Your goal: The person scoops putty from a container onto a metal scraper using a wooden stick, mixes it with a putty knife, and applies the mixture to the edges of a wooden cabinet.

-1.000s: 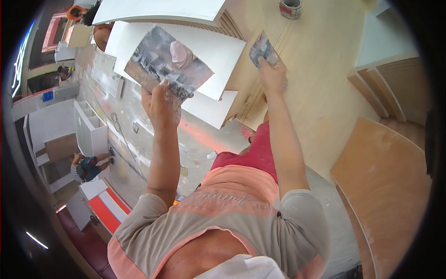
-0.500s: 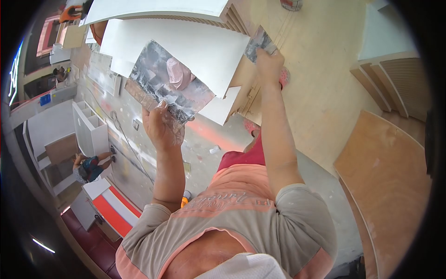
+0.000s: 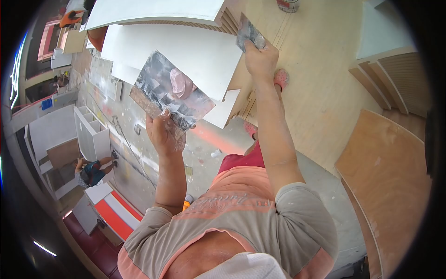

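Observation:
My left hand (image 3: 162, 132) grips the near corner of a flat, putty-smeared board (image 3: 169, 90) that carries a lump of pinkish filler (image 3: 181, 83). My right hand (image 3: 261, 58) is raised and closed on a small putty-stained scraper (image 3: 248, 33), whose blade lies against the edge of a white panel (image 3: 186, 49). The panel sits over slatted wooden pieces (image 3: 230, 21) just left of the blade.
A large pale plywood sheet (image 3: 316, 69) lies under the panels, with a tape roll (image 3: 289, 4) at its far end. Curved plywood (image 3: 385, 172) and ribbed boards (image 3: 399, 76) stand at the right. A white cabinet (image 3: 90, 132) and another person (image 3: 90, 169) are on the left.
My right hand has carried the scraper up and to the left onto the white panel's edge. My left hand and the putty board have shifted slightly lower.

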Motion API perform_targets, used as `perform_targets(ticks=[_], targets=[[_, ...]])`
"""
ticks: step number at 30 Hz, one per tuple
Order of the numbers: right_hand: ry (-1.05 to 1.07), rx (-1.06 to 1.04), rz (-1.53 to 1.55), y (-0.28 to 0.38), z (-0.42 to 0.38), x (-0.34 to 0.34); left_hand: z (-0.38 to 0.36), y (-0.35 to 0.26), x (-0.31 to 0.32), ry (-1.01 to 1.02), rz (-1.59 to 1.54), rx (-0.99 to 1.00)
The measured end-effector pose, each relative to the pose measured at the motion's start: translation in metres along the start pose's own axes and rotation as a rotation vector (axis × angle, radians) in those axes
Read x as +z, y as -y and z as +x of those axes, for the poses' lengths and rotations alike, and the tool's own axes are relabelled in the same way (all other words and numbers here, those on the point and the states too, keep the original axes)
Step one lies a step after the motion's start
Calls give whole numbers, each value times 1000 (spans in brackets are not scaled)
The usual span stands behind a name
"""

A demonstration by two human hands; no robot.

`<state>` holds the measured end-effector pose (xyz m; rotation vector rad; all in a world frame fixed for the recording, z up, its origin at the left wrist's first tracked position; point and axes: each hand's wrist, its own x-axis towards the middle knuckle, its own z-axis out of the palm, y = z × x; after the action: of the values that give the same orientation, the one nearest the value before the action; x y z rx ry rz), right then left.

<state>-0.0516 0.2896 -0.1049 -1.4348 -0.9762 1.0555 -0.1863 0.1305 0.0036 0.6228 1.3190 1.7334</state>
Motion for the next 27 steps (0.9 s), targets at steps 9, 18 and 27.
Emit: perform_targets(ticks=[9,18,27], targets=[[-77,-262,-152,4,-21,16,-4,-5,-4,14,-4,-8],[89,228,38,-9,38,1,-6,-5,-5,-24,27,-24],[98,-18,80,50,7,-12,-5,-1,6,-64,-5,-41]])
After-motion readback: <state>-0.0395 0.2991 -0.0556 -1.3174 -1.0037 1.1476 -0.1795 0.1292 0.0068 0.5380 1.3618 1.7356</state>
